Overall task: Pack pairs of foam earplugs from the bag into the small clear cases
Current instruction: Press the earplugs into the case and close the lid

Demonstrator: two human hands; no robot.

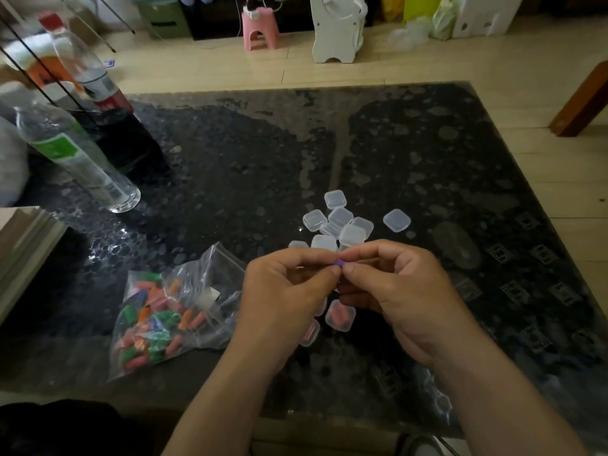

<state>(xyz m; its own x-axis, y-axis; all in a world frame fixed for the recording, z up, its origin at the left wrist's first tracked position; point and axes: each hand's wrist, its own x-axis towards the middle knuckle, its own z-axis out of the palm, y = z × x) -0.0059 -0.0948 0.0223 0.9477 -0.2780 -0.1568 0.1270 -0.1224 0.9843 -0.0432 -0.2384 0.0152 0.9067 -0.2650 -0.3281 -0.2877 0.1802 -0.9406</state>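
Left grip (283,291) and right grip (404,291) both pinching 1 purple earplug (339,263) (maybe 2, too dim to tell) over the desk (230,159), bag (171,311) just left.

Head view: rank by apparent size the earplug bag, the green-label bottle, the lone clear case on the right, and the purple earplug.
1. earplug bag and green-label bottle: similar extent, bottle farther off, so unranked.
2. lone clear case.
3. purple earplug, only partly visible.
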